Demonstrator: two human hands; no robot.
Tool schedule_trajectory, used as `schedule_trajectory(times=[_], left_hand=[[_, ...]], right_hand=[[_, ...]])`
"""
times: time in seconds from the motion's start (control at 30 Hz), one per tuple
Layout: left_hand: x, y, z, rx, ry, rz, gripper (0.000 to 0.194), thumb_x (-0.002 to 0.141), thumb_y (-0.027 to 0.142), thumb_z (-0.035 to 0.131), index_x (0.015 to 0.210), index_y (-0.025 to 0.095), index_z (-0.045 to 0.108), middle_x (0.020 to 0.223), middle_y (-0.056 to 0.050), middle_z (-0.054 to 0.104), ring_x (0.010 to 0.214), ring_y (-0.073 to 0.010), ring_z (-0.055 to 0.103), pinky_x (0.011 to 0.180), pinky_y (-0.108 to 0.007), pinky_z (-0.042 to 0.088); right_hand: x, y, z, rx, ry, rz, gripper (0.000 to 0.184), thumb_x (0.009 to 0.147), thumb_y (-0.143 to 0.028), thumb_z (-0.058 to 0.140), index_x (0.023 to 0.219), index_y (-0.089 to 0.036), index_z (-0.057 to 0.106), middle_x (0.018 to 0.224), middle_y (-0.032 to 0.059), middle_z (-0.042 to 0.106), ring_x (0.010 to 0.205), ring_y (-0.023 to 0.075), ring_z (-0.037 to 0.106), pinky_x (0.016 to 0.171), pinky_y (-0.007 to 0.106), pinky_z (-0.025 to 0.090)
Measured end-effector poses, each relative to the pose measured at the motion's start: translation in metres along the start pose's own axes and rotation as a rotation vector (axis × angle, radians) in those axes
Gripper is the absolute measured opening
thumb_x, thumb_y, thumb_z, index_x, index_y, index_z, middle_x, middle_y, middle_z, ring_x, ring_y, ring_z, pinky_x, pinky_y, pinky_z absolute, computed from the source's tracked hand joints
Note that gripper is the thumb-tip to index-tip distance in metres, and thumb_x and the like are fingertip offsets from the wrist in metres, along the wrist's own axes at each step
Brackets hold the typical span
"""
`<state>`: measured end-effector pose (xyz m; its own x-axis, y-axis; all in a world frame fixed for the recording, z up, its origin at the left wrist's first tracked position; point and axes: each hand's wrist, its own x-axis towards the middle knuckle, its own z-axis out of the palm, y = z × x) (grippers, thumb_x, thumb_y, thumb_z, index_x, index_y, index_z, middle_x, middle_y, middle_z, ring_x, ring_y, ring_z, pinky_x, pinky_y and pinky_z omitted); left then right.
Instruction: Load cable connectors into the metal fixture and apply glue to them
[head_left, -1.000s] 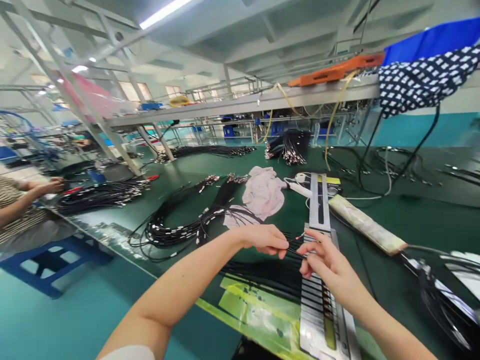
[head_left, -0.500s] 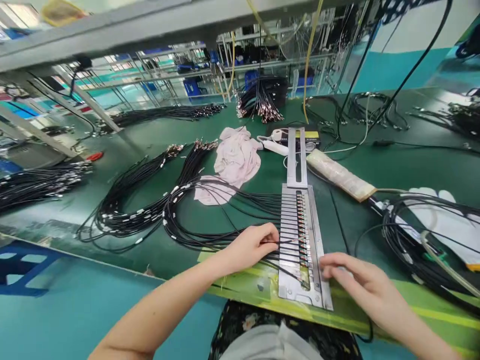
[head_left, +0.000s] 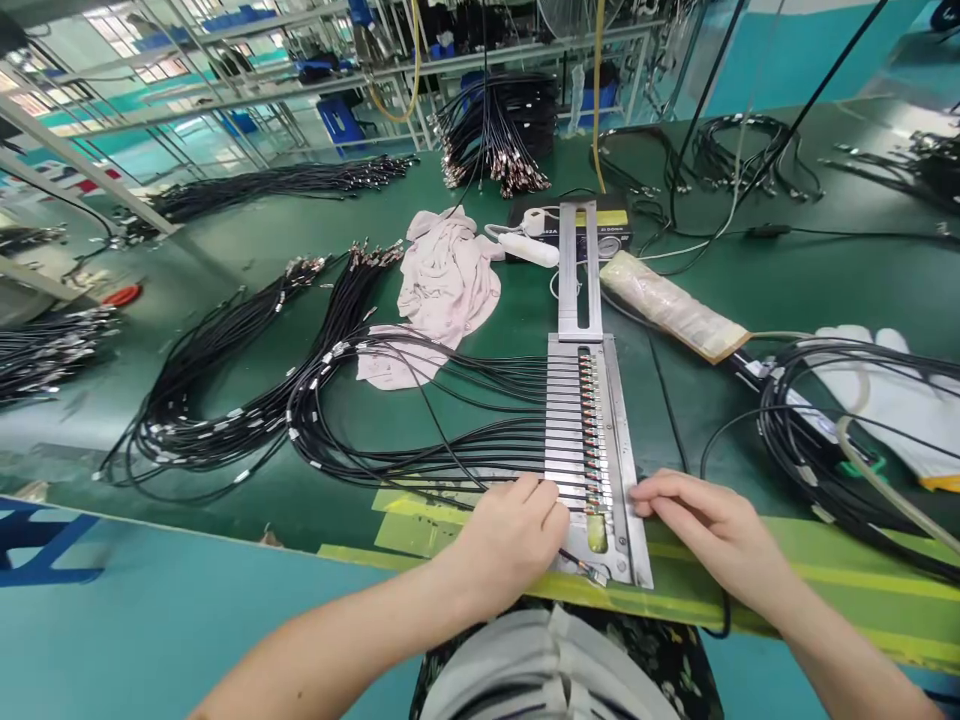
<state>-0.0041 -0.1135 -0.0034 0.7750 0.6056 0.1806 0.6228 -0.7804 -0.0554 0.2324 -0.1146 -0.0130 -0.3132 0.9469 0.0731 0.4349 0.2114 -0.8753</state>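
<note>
A long metal fixture (head_left: 564, 400) lies on the bench, with several black cables (head_left: 472, 440) laid side by side in its slots. Their small connector ends (head_left: 590, 430) line up in a column along its middle. My left hand (head_left: 517, 535) is closed over the fixture's lower left edge, fingers curled down on a black cable. A loose cable end (head_left: 589, 570) with bared coloured wires sticks out to the right below that hand. At the fixture's right rail, my right hand (head_left: 720, 530) has thumb and forefinger pinched close together; anything between them is hidden.
Cable bundles (head_left: 217, 390) spread over the left of the green bench. Behind the fixture are a pink cloth (head_left: 446, 285) and a black box (head_left: 619, 235). To the right lie a wrapped handle (head_left: 667, 305), white gloves (head_left: 885, 400) and a cable coil (head_left: 795, 440).
The view has tilted down. My left hand has turned over, knuckles up, and moved lower along the cables. The loose cable end now lies lower, outside the fixture slot. My right hand has reached the rail.
</note>
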Motion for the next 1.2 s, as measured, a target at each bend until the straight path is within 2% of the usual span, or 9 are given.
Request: schedule_trajectory(times=[0.27,0.6,0.77,0.83,0.97,1.07,1.13,1.2], left_hand=[[0.005,0.003,-0.002,0.025,0.039,0.026,0.017,0.084,0.007,0.039,0.071,0.018,0.042,0.069,-0.002,0.043,0.062,-0.0169,0.042,0.048,-0.029,0.033],[0.005,-0.004,-0.003,-0.002,0.162,0.064,0.024,0.087,0.008,0.038,0.065,0.017,0.043,0.065,-0.002,0.046,0.060,-0.0153,0.037,0.053,-0.029,0.028],[0.011,-0.007,-0.003,-0.078,0.239,0.068,0.029,0.090,0.010,0.034,0.065,0.017,0.044,0.064,-0.002,0.046,0.060,-0.0146,0.036,0.054,-0.027,0.029],[0.013,-0.007,-0.001,-0.090,0.253,0.060,0.029,0.091,0.011,0.032,0.067,0.017,0.046,0.066,-0.002,0.048,0.061,-0.0149,0.037,0.054,-0.027,0.029],[0.016,-0.017,0.006,-0.083,0.144,-0.012,0.022,0.092,0.014,0.035,0.078,0.017,0.052,0.072,-0.002,0.051,0.065,-0.0157,0.043,0.054,-0.026,0.033],[0.021,-0.039,0.007,-0.069,0.024,-0.072,0.015,0.092,0.020,0.041,0.087,0.017,0.055,0.075,-0.001,0.054,0.069,-0.0155,0.048,0.056,-0.025,0.037],[0.027,-0.056,0.006,-0.051,-0.030,-0.153,0.016,0.093,0.021,0.041,0.090,0.018,0.056,0.079,-0.001,0.056,0.072,-0.0152,0.051,0.058,-0.024,0.039],[0.035,-0.071,0.005,-0.071,-0.069,-0.258,0.019,0.094,0.023,0.039,0.090,0.017,0.057,0.083,-0.002,0.058,0.076,-0.0147,0.054,0.061,-0.024,0.041]], right_hand=[[-0.002,0.004,0.000,0.036,-0.006,-0.097,0.019,0.090,-0.019,0.045,0.090,-0.023,0.064,0.076,0.0006,0.063,0.071,0.0120,0.061,0.063,0.022,0.048],[-0.002,0.000,-0.003,0.012,-0.022,-0.106,0.020,0.090,-0.021,0.044,0.089,-0.023,0.063,0.076,0.0014,0.063,0.070,0.0132,0.061,0.060,0.023,0.048],[0.001,-0.007,0.000,-0.156,-0.071,-0.088,0.019,0.090,-0.027,0.047,0.105,-0.023,0.059,0.092,0.0050,0.063,0.083,0.0158,0.060,0.070,0.026,0.050],[0.005,-0.011,0.001,-0.258,-0.119,-0.110,0.018,0.090,-0.029,0.048,0.102,-0.023,0.059,0.091,0.0051,0.063,0.084,0.0167,0.059,0.072,0.028,0.049],[0.019,-0.015,0.004,-0.365,-0.177,-0.153,0.024,0.092,-0.026,0.041,0.079,-0.021,0.059,0.075,0.0032,0.062,0.072,0.0164,0.058,0.065,0.029,0.047],[0.031,-0.015,0.004,-0.338,-0.133,-0.140,0.022,0.092,-0.028,0.041,0.090,-0.021,0.061,0.087,0.0050,0.067,0.080,0.0177,0.062,0.072,0.031,0.049],[0.040,-0.013,0.001,-0.300,-0.080,-0.097,0.024,0.091,-0.031,0.041,0.102,-0.021,0.061,0.100,0.0062,0.068,0.089,0.0193,0.063,0.079,0.033,0.050],[0.048,-0.009,-0.004,-0.263,-0.036,-0.033,0.027,0.090,-0.033,0.043,0.106,-0.021,0.060,0.102,0.0060,0.068,0.090,0.0201,0.064,0.079,0.034,0.051]])
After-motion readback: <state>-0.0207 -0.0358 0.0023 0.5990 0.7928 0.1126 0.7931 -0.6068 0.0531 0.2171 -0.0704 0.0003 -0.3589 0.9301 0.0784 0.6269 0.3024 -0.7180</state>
